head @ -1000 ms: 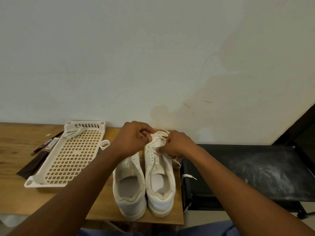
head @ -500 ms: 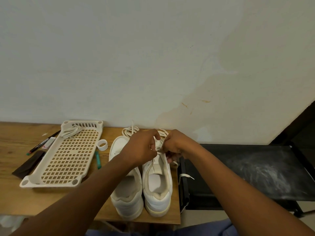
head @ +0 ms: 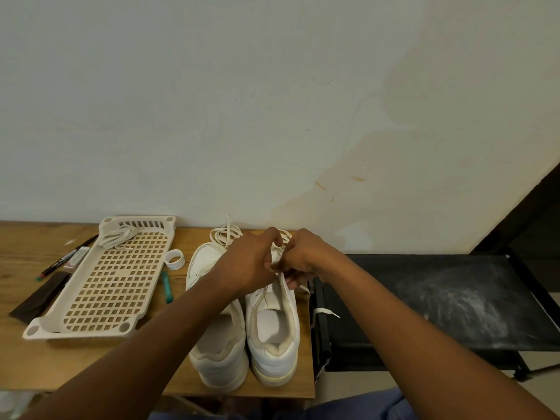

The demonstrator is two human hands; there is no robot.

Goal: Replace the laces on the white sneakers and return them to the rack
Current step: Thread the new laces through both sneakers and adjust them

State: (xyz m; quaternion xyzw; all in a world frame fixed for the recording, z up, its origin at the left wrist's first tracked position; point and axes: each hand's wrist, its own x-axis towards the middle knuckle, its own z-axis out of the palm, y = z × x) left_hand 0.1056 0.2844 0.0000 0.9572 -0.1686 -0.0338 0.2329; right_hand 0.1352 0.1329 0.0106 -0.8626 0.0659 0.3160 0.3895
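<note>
Two white sneakers stand side by side, heels toward me, at the right end of the wooden table. Over the lacing of the right sneaker (head: 274,334), my left hand (head: 248,265) and my right hand (head: 303,257) meet, both pinching its cream lace (head: 277,242). A lace end (head: 325,312) hangs off the right side. The left sneaker (head: 216,344) is partly hidden under my left forearm. A loose coil of lace (head: 225,234) lies beyond its toe. The beige perforated rack (head: 103,286) lies flat at the left, with another bundled lace (head: 118,236) in its far corner.
A tape roll (head: 174,259) and a teal pen (head: 166,287) lie between rack and sneakers. Markers (head: 65,257) and a dark strip (head: 39,297) sit left of the rack. A black stand (head: 454,298) abuts the table's right edge. The wall runs right behind.
My hands have shifted slightly right and closer together over the right sneaker's lacing. The left sneaker's toe and the lace coil beyond it have come into sight.
</note>
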